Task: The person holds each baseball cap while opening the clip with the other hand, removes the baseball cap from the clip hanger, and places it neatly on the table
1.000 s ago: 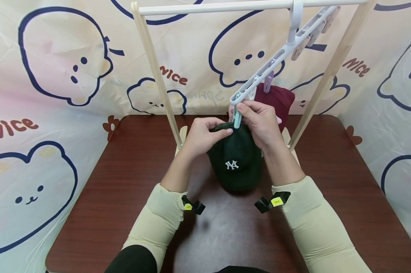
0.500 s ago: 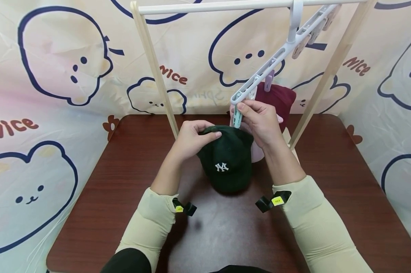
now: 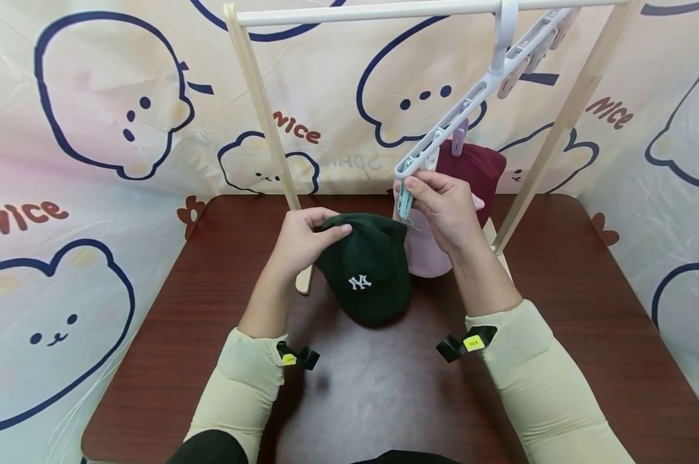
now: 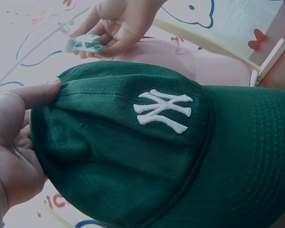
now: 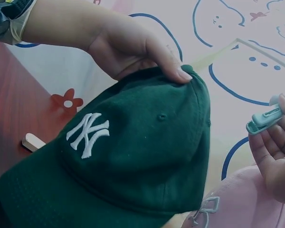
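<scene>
A dark green baseball cap (image 3: pixel 366 258) with a white NY emblem hangs brim-down in my left hand (image 3: pixel 304 240), whose thumb and fingers pinch the top of its crown. To the right, my right hand (image 3: pixel 449 209) pinches a teal clip (image 3: pixel 405 200) at the near end of a white clip hanger (image 3: pixel 456 119). Cap and clip are apart. In the right wrist view the clip (image 5: pixel 265 119) has no cloth in its mouth. Behind the green cap, a pink cap (image 3: pixel 427 254) is partly hidden. Farther back, a maroon cap (image 3: pixel 475 173) hangs under a purple clip (image 3: pixel 459 136).
The hanger hooks over a white rail (image 3: pixel 361 11) held by wooden posts (image 3: pixel 262 106) on both sides. More clips (image 3: pixel 537 55) line its far end. Below lies a dark brown table (image 3: pixel 210 309), with a cartoon-printed cloth (image 3: pixel 152 129) behind it.
My left hand has drawn the green cap leftward, away from the teal clip, uncovering more of the pink cap. My right hand has stayed on the clip.
</scene>
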The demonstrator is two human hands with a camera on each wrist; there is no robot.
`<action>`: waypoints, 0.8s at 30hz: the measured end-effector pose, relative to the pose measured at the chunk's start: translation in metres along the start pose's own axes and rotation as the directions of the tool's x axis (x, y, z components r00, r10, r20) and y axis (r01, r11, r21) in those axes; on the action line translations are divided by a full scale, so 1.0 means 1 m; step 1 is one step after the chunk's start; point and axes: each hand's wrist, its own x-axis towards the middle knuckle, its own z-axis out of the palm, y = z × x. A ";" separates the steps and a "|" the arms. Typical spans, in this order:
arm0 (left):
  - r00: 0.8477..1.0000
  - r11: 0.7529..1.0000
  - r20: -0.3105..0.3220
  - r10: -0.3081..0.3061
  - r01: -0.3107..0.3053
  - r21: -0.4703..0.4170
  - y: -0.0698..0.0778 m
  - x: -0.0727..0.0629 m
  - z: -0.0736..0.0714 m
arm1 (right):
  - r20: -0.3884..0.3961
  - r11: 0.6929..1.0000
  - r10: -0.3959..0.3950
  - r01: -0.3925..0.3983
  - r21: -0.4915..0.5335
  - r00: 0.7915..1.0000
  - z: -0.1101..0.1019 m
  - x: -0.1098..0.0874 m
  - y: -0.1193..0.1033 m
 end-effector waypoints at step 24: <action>0.984 0.995 -0.173 0.051 -0.066 -0.081 -0.025 -0.008 -0.044 | -0.010 0.999 0.031 -0.031 0.009 0.999 -0.002 -0.001 0.004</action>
